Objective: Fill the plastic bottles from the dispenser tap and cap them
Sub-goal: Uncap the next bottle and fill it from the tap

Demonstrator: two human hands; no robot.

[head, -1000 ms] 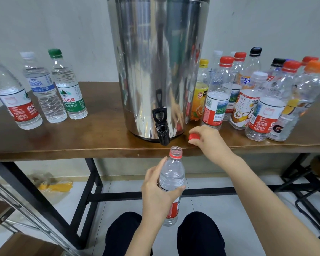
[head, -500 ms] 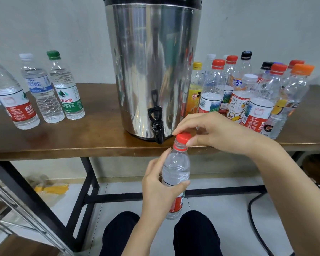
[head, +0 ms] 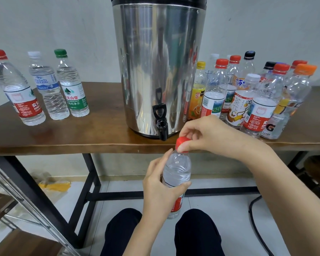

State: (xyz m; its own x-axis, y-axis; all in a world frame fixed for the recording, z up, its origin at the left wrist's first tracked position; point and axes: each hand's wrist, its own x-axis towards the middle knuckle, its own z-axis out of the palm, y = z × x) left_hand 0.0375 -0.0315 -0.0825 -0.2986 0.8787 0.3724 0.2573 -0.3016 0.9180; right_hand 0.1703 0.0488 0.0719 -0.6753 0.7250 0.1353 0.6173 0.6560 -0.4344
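Observation:
A tall steel dispenser (head: 159, 67) stands on the wooden table (head: 63, 137), its black tap (head: 161, 122) hanging over the front edge. Below and right of the tap, my left hand (head: 159, 193) grips a clear water-filled bottle (head: 177, 172) with a red label, held upright in front of the table. My right hand (head: 209, 137) pinches the red cap (head: 182, 144) sitting on the bottle's neck. Three capped bottles of water (head: 44, 89) stand at the table's left.
Several capped bottles (head: 251, 97) with mixed labels crowd the table to the right of the dispenser. My knees (head: 161, 231) are below. The table's black frame (head: 89, 187) runs underneath. A black cable (head: 255, 224) lies on the tiled floor at right.
My right hand lifted the red cap from the table edge and set it on the bottle's neck. The bottle shifted slightly right of the tap.

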